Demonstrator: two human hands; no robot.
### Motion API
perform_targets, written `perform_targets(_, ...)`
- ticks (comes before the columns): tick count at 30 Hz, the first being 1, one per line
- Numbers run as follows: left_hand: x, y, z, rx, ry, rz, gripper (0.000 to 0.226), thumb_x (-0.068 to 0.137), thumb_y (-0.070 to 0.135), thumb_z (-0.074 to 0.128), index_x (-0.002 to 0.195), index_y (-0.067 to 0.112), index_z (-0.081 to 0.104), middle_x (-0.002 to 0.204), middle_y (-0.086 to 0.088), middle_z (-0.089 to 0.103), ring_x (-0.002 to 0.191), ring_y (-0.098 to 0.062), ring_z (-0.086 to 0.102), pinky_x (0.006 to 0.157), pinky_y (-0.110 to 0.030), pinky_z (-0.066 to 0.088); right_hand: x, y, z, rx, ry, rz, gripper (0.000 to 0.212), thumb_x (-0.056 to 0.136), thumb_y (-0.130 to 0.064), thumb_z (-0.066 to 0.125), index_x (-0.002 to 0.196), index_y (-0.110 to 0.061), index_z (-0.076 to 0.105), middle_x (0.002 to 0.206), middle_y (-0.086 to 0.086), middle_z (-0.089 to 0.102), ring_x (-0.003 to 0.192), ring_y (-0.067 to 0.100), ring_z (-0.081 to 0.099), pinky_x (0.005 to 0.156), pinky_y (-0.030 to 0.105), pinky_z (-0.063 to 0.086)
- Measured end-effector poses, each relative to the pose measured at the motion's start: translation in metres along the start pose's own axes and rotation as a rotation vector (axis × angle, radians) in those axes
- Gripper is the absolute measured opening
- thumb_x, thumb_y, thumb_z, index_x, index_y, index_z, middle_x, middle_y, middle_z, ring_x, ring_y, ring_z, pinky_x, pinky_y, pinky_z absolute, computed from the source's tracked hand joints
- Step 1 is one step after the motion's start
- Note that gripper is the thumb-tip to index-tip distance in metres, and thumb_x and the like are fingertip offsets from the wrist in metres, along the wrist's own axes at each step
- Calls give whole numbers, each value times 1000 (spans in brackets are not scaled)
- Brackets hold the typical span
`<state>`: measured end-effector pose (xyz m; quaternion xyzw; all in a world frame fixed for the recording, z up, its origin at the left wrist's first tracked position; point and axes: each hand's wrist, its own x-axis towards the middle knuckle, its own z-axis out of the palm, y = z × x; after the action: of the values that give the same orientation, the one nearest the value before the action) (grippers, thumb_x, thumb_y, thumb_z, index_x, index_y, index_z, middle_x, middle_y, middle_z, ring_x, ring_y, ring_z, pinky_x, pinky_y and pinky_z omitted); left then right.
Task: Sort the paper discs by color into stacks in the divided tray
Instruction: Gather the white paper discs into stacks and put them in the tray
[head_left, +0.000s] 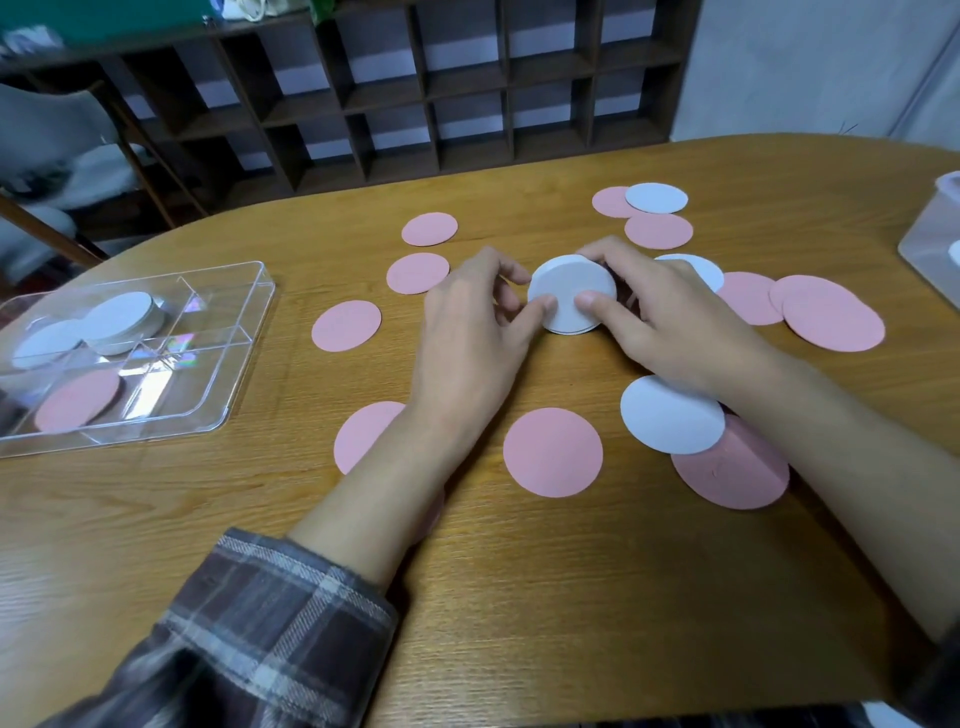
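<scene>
Both hands grip the white disc stack (571, 296) (faces up, slightly tilted).

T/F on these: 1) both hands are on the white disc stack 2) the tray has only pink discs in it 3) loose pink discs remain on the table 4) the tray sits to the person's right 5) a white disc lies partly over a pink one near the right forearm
1) True. The left hand and right hand both pinch the white stack at mid-table.
2) False. The clear tray holds white discs in a far compartment and a pink disc in a near one.
3) True. Several remain, for example a loose pink disc near the front.
4) False. The tray is on the person's left.
5) True. The white disc overlaps the pink disc beneath.
</scene>
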<state>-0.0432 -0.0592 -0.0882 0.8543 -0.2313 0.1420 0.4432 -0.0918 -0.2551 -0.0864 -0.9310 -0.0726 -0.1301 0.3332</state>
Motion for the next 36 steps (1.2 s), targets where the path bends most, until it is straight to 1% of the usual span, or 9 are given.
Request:
perform_targets(3, -1, 5, 0, 10, -43, 100, 27, 85, 39, 83, 92, 21, 63, 75, 7, 59, 67, -10, 55, 63, -26, 45, 2, 3, 0, 13, 60, -1, 19, 103, -29, 56, 123, -28, 56, 93, -7, 64, 84, 11, 58, 74, 35, 48)
perform_targets(5, -6, 12, 1, -31, -225, 180, 27, 83, 40, 86, 89, 18, 70, 75, 5, 61, 68, -9, 54, 65, -21, 42, 3, 6, 0, 32, 118, 9, 17, 102, -26, 58, 120, -26, 58, 89, -7, 63, 81, 12, 57, 73, 31, 46)
perform_targets(9, -19, 18, 11, 17, -539, 247, 43, 80, 54, 84, 114, 28, 77, 94, 4, 60, 88, -9, 57, 84, -31, 51, 6, 9, 0, 60, 190, 41, 19, 101, -24, 58, 120, -24, 59, 86, -11, 62, 79, 12, 56, 68, 23, 43)
perform_targets(13, -24, 19, 13, 144, -620, 255, 61, 78, 66, 78, 132, 39, 67, 105, 7, 52, 107, -11, 50, 99, -43, 46, 6, 10, 1, 59, 204, 59, 20, 101, -23, 58, 121, -24, 60, 85, -12, 61, 78, 12, 54, 64, 15, 39)
perform_targets(18, -21, 22, 10, 82, -654, 202, 52, 77, 56, 85, 124, 41, 70, 108, 8, 55, 108, -8, 50, 102, -43, 44, 6, 9, 2, 46, 210, 77, 21, 101, -25, 59, 121, -25, 60, 89, -7, 63, 80, 16, 57, 69, 29, 45)
perform_targets(22, -17, 22, 8, -79, -643, 124, 37, 80, 32, 88, 112, 29, 69, 105, 6, 62, 90, -10, 55, 87, -28, 50, 6, 7, 0, 74, 221, 102, 23, 100, -23, 59, 123, -26, 61, 98, -2, 69, 84, 18, 60, 73, 30, 47)
perform_targets(27, -5, 12, 3, -270, -535, -47, 17, 90, 9, 77, 100, 17, 67, 86, -2, 67, 70, -11, 57, 72, -28, 51, 8, 7, -2, 163, 214, 164, 27, 100, -24, 55, 123, -35, 61, 95, -15, 65, 91, 16, 60, 76, 33, 47)
perform_targets(31, 3, 5, 0, -333, -337, -151, 17, 90, 6, 74, 95, 18, 64, 85, 0, 64, 70, -15, 57, 73, -33, 52, 7, 3, -2, 238, 192, 200, 27, 101, -25, 50, 121, -39, 62, 101, -18, 63, 100, 13, 60, 87, 42, 52)
perform_targets(36, 4, 2, 1, -255, -145, -144, 17, 91, 13, 76, 92, 22, 62, 82, 7, 63, 64, -3, 55, 66, -17, 49, 5, -1, -4, 198, 112, 149, 32, 105, -22, 39, 121, -38, 62, 89, -15, 59, 83, 9, 57, 75, 31, 43)
